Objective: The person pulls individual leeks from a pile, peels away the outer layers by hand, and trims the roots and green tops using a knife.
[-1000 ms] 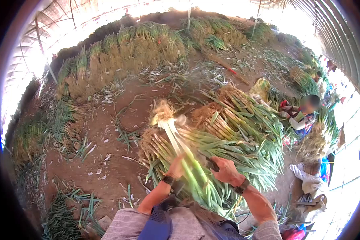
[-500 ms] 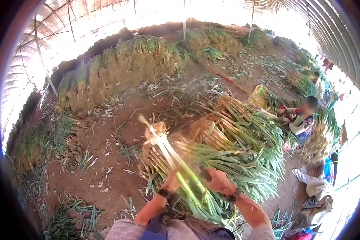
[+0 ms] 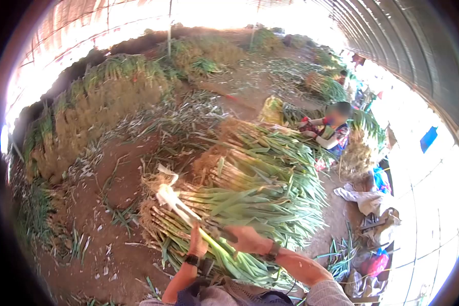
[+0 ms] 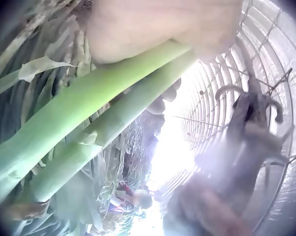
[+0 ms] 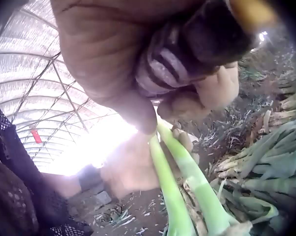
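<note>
Curled round long stalks of a leek-like plant (image 3: 181,208), the left hand (image 3: 198,242) grips them above a heap. Their pale ends point up and left; the left wrist view shows two thick green stalks (image 4: 74,110) running out of the left hand (image 4: 162,32). Close on the right, the right hand (image 3: 251,239) grips a dark tool. Its ridged, dark handle (image 5: 162,64) fills the right hand (image 5: 104,54) in the right wrist view, just above the stalks (image 5: 175,196). Where the tool's working end meets the stalks is too blurred to tell.
A large heap of leeks (image 3: 270,188) lies in front and to the right, with a yellow sack (image 3: 272,109) behind it. One person (image 3: 331,130) sits beyond the heap. Upright bundles (image 3: 102,97) line the back left; leaf scraps litter the soil (image 3: 120,178).
The head view has turned right, so the scene sits further left. The right hand has come nearer the left hand, and the stalks' pale ends are lower over the heap.
</note>
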A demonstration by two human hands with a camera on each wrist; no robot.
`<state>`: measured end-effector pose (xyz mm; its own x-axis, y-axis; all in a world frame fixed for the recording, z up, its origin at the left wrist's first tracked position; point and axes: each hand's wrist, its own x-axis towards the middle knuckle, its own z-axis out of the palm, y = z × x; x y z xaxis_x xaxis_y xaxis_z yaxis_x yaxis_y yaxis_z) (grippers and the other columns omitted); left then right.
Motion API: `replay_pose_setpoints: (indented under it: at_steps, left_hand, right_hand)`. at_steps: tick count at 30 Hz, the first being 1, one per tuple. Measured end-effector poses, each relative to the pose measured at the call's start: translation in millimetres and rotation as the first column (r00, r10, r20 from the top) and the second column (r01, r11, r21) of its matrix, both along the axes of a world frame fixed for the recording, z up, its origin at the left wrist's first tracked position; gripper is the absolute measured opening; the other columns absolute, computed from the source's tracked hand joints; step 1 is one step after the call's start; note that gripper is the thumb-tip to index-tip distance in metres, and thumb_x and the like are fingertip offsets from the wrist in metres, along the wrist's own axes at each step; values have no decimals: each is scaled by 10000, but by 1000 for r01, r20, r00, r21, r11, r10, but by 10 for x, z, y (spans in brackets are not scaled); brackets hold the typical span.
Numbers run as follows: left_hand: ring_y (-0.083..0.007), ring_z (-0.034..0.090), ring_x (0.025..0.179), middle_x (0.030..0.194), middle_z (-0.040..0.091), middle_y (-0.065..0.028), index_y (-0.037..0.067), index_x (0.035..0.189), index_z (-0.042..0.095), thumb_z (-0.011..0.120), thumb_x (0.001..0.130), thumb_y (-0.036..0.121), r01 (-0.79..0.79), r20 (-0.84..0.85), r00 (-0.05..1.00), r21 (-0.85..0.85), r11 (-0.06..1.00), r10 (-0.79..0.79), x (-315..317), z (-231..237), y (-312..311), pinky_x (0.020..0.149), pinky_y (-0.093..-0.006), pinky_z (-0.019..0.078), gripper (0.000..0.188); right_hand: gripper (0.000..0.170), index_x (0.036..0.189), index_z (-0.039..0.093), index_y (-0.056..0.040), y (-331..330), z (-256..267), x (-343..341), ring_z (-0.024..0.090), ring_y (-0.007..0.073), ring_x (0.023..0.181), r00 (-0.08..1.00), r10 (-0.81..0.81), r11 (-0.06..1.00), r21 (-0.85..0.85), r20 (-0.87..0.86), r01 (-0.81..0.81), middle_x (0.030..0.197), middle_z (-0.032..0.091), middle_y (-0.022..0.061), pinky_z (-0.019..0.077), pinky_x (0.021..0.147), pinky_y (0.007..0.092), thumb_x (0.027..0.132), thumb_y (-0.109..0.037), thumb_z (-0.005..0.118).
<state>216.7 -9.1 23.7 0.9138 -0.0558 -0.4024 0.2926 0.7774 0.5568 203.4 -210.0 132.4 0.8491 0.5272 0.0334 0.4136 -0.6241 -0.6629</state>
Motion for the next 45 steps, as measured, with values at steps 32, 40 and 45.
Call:
replay_pose_setpoints:
  at_steps: [32,40,45]
  left_hand:
    - [-145,545,914,1083,573,-66,57,1294,514,416,1030,316,-267,274,929,962,-61,249,-372,1836,4195,754,-294,446,382]
    - [-76,468,540,589,510,21,14,770,657,699,848,498,116,-84,941,990,-77,328,-1243,245,3906,468,-325,360,492]
    - [-253,587,581,626,616,-191,-51,848,675,725,807,417,323,-227,927,888,-327,298,-2209,-1009,4023,561,-444,453,472]
  right_hand:
    - [405,1124,622,-87,-968,-1087,-524,633,193,626,804,-180,978,-189,-567,86,806,686,77,523,586,379,760,-251,685]
    - [421,1083,623,-37,-658,-1268,-488,635,369,782,890,-88,974,-226,-446,-17,861,659,191,500,726,426,735,-251,726]
    - [334,997,612,-53,-351,-1179,-312,612,420,822,856,-74,942,-318,-512,-108,854,648,210,487,720,466,740,-250,692]
